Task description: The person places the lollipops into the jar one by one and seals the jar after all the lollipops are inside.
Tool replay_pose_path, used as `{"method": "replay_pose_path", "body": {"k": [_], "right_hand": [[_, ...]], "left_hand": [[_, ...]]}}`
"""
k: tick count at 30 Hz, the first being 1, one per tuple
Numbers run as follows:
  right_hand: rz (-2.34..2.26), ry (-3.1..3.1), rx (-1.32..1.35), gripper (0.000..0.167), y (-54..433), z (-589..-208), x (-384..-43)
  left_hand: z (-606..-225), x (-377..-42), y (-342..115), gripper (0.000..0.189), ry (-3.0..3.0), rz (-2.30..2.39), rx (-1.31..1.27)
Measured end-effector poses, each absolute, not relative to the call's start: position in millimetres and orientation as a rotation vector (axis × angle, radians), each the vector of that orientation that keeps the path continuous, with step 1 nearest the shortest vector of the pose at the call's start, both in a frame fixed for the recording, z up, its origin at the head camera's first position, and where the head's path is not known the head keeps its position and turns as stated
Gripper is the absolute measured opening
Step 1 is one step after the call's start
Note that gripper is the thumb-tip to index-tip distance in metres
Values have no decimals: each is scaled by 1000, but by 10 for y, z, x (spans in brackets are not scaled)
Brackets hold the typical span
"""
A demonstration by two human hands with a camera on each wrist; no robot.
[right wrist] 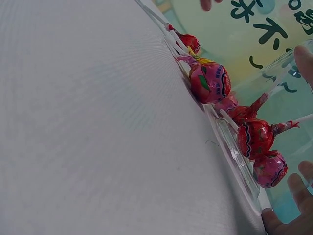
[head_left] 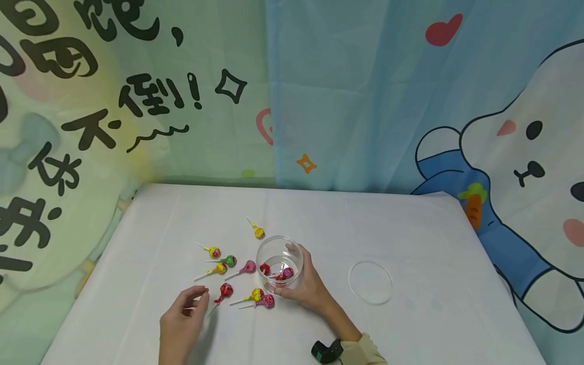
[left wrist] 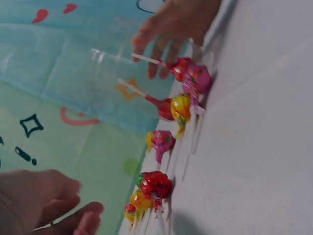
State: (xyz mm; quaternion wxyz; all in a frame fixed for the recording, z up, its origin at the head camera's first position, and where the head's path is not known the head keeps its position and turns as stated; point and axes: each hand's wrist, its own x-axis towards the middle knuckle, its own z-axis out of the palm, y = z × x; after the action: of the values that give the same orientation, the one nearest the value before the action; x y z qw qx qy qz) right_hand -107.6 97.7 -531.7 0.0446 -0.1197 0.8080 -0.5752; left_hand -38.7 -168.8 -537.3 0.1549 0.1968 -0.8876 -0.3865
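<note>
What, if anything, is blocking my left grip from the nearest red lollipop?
Nothing visible: the head view shows only bare white table between the left grip and that red lollipop. The clear jar, held in the right grip, is beyond it, out of that path.

The head view, farthest off, looks forward and down on the table (head_left: 410, 329) and curtain (head_left: 337, 91). The left wrist view, low and close, looks across the lollipops (left wrist: 156, 184) toward jar (head_left: 279, 253) and curtain. The right wrist view, low and nearer the jar, faces left toward the lettering (right wrist: 272, 30). These 2 are tipped sideways; all 3 share jar and lollipops.
</note>
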Motion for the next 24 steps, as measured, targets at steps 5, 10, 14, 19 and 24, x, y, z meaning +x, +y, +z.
{"method": "replay_pose_path", "body": {"k": [5, 10, 14, 19, 24], "right_hand": [[-1754, 2465, -360, 104, 980, -5321, -1074], [-1745, 2472, -379, 104, 981, -5338, -1079], [-1743, 2476, -388, 104, 981, -5346, -1080], [-1739, 2478, -386, 103, 979, -5344, -1081], [-1751, 2475, -391, 102, 978, -5341, -1085]], "left_hand": [[-5005, -324, -1528, 26, -2798, -954, 491], [-5010, -346, -1493, 28, -2961, -839, 499], [-5041, -360, -1500, 24, -2999, -778, 483], [-5063, -364, -1493, 20, -3015, -737, 494], [-5084, -365, -1474, 18, -3015, -694, 516]]}}
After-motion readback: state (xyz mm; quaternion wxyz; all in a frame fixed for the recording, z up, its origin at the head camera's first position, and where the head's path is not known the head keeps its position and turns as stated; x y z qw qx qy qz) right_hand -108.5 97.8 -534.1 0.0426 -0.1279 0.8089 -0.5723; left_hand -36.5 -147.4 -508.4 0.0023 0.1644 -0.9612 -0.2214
